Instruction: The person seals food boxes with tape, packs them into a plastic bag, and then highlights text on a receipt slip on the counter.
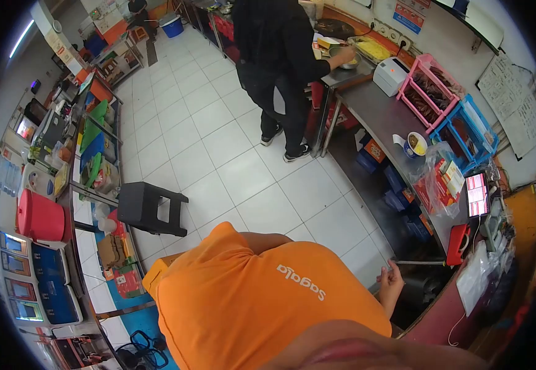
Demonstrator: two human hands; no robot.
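Observation:
My right hand [391, 281] is at the lower right, beside my orange shirt [262, 296]. Its fingers are loosely bent and apart, with nothing visible in them. It is near the edge of the dark counter [373, 108], below a red case [458, 245]. A bit of my left forearm [268, 240] shows past the shirt, while the left hand is hidden behind my body. On the counter are a phone-like screen [477, 195], red packets [447, 185] in clear plastic and a paper bowl [415, 145] of food.
A person in black [274, 49] stands ahead, one hand at a metal bowl [344, 58]. A black stool [151, 208] is on the tiled floor [231, 172] at left. Pink [428, 89] and blue baskets [463, 135] and a white printer [390, 76] line the right wall.

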